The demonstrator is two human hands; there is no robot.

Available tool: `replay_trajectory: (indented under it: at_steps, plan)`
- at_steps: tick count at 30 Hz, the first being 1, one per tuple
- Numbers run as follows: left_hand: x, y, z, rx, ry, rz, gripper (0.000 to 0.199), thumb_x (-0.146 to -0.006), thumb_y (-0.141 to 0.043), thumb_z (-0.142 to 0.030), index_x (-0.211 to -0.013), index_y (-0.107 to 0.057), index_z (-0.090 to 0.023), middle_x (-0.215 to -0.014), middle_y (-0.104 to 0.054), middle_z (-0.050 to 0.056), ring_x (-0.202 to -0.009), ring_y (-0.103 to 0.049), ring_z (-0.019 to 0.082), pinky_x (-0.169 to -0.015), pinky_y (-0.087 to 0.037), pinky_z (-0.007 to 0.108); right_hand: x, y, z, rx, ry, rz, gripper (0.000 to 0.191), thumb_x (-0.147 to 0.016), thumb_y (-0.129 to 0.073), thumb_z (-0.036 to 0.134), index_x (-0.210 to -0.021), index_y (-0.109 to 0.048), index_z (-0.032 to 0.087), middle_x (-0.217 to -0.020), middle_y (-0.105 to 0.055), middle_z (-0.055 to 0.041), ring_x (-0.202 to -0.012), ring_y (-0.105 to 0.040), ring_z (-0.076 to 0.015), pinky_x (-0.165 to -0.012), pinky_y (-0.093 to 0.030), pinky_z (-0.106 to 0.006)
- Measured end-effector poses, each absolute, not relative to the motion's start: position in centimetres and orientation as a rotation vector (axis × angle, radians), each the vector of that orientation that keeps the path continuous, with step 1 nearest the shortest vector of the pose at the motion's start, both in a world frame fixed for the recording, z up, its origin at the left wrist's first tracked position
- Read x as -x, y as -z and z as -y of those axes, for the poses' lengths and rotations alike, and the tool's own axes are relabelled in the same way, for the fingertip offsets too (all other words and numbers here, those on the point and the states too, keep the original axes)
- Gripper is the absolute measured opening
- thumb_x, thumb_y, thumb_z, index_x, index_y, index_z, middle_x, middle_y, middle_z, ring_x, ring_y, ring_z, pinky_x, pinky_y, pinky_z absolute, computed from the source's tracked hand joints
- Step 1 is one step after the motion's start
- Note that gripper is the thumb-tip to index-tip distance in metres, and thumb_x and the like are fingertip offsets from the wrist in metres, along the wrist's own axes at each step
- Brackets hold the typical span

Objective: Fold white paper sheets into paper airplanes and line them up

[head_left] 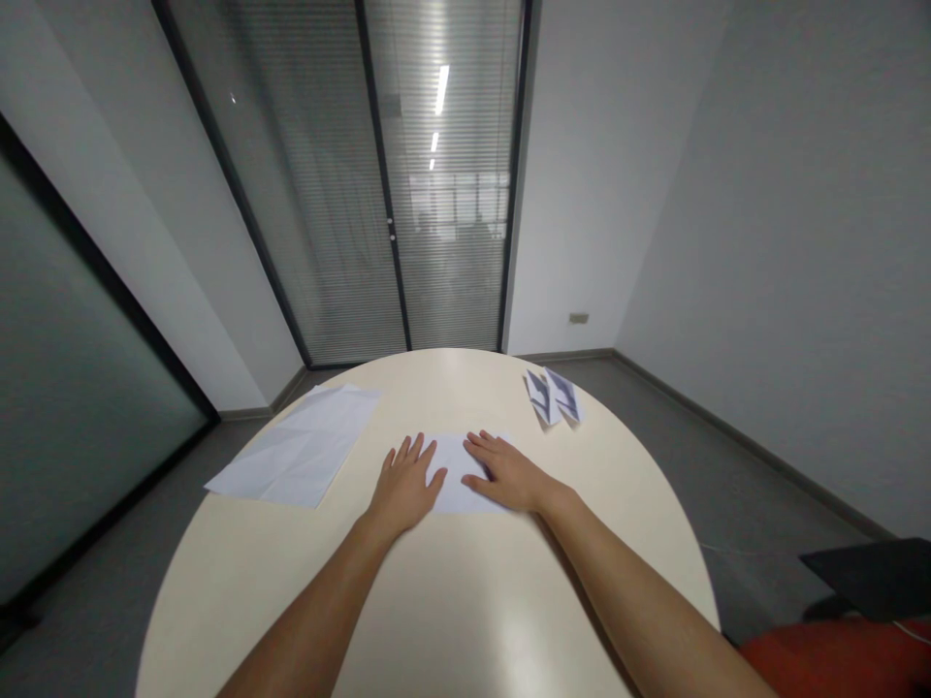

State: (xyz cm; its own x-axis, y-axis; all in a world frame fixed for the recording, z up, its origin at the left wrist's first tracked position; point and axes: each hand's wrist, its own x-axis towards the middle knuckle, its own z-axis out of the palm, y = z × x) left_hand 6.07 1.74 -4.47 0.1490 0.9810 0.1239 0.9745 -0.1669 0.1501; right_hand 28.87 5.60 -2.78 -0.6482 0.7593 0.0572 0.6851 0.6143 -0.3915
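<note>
Your left hand point(408, 488) lies palm down with its fingers spread apart and its thumb held out to the right, over the left end of a small, flat, white rectangular paper sheet point(452, 477). Your right hand point(509, 475) is also palm down, at the sheet's right end, its fingers lying closer together and pointing left, its thumb set apart from them on the near side. Neither hand pinches anything. The two thumbs point toward each other, with a strip of bare white paper showing between them.

The sheet lies in the middle of a round, cream-coloured table point(451, 591) with a smooth, slightly glossy top. To the left of your left hand, well apart from it, a larger white paper with visible creases point(302, 448) lies near the table's left edge. On the far right of the table, beyond your right hand, two folded white paper pieces with dark grey-blue printing point(554, 399) stand out against the top, close beside each other.

Past the table's far edge rises a dark-framed glass partition with horizontal blinds point(320, 194), and to its right a pale wall point(603, 174) carries a small rectangular plate point(578, 318) low down. At the near right, beyond the table, you have a black flat object point(873, 579) above something red point(836, 664).
</note>
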Motion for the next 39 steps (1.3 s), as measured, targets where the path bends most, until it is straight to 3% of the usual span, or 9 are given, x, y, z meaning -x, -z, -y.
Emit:
replay_trajectory:
  at_steps: [6, 11, 18, 22, 25, 28, 35, 39]
  plan:
    - [-6.2, 3.8, -1.2, -2.296, -0.269, -2.27, 0.058, -0.103, -0.039, -0.044, -0.149, -0.05, -0.01, -0.161, -0.038, 0.022, -0.151, -0.029, 0.041, -0.122, -0.024, 0.059, -29.3, 3.4, -6.3, 1.248, -0.412, 2.587, 0.075, -0.1, -0.046, 0.054, -0.155, -0.04, 0.003, -0.163, -0.031, -0.0209, -0.153, -0.026, -0.0364, -0.126, -0.024, -0.049]
    - [-6.9, 3.9, -0.8, -2.494, -0.324, -1.874, 0.059, -0.104, -0.037, -0.048, -0.155, -0.042, -0.02, -0.166, -0.031, 0.011, -0.154, -0.027, 0.03, -0.125, -0.023, 0.05, -29.2, 4.0, -6.6, 1.218, -0.381, 2.549, 0.073, -0.099, -0.049, 0.053, -0.152, -0.045, 0.003, -0.16, -0.036, -0.023, -0.152, -0.029, -0.0376, -0.125, -0.025, -0.051]
    - [-5.9, 4.6, -1.6, -2.387, -0.246, -1.921, 0.067, -0.101, -0.041, -0.061, -0.156, -0.042, -0.022, -0.166, -0.031, 0.012, -0.154, -0.025, 0.035, -0.124, -0.022, 0.057, -29.2, 2.8, -6.0, 1.139, -0.446, 2.576, 0.068, -0.097, -0.052, 0.055, -0.151, -0.05, 0.013, -0.161, -0.038, -0.0206, -0.151, -0.03, -0.04, -0.121, -0.024, -0.063]
    - [-4.6, 4.3, -2.3, -2.361, -0.338, -2.062, 0.059, -0.101, -0.049, -0.049, -0.15, -0.05, -0.016, -0.16, -0.042, 0.017, -0.15, -0.035, 0.036, -0.122, -0.027, 0.056, -28.9, 2.5, -5.6, 1.094, -0.523, 2.631, 0.079, -0.091, -0.058, 0.064, -0.153, -0.047, 0.017, -0.162, -0.036, -0.0198, -0.152, -0.029, -0.0395, -0.122, -0.015, -0.067]
    - [-4.3, 4.1, -2.5, -2.404, -0.514, -1.997, 0.048, -0.1, -0.051, -0.035, -0.144, -0.057, -0.015, -0.153, -0.052, 0.015, -0.142, -0.048, 0.03, -0.121, -0.034, 0.046, -28.8, 2.6, -5.6, 1.09, -0.565, 2.646, 0.09, -0.084, -0.063, 0.071, -0.156, -0.043, 0.02, -0.164, -0.031, -0.019, -0.153, -0.024, -0.0405, -0.122, -0.01, -0.067]
    - [-4.7, 4.3, -2.4, -2.429, -0.621, -1.863, 0.047, -0.1, -0.051, -0.036, -0.142, -0.058, -0.015, -0.148, -0.058, 0.013, -0.138, -0.053, 0.026, -0.118, -0.039, 0.038, -28.9, 2.6, -5.6, 1.117, -0.585, 2.639, 0.095, -0.082, -0.063, 0.074, -0.157, -0.041, 0.021, -0.165, -0.028, -0.0179, -0.154, -0.021, -0.0408, -0.122, -0.008, -0.067]
    - [-5.2, 4.8, -2.2, -2.392, -0.413, -1.879, 0.055, -0.102, -0.047, -0.047, -0.149, -0.053, -0.019, -0.161, -0.04, 0.014, -0.151, -0.035, 0.034, -0.122, -0.029, 0.054, -28.9, 2.1, -5.3, 1.135, -0.594, 2.675, 0.1, -0.077, -0.065, 0.078, -0.157, -0.041, 0.022, -0.167, -0.024, -0.0173, -0.155, -0.016, -0.0415, -0.122, -0.005, -0.067]
    - [-5.1, 4.9, -2.3, -2.37, -0.375, -1.883, 0.055, -0.103, -0.044, -0.048, -0.151, -0.05, -0.022, -0.163, -0.036, 0.014, -0.152, -0.031, 0.033, -0.123, -0.027, 0.055, -28.9, 2.0, -5.3, 1.123, -0.601, 2.686, 0.099, -0.077, -0.065, 0.079, -0.156, -0.042, 0.025, -0.167, -0.024, -0.0163, -0.155, -0.016, -0.0406, -0.122, -0.004, -0.067]
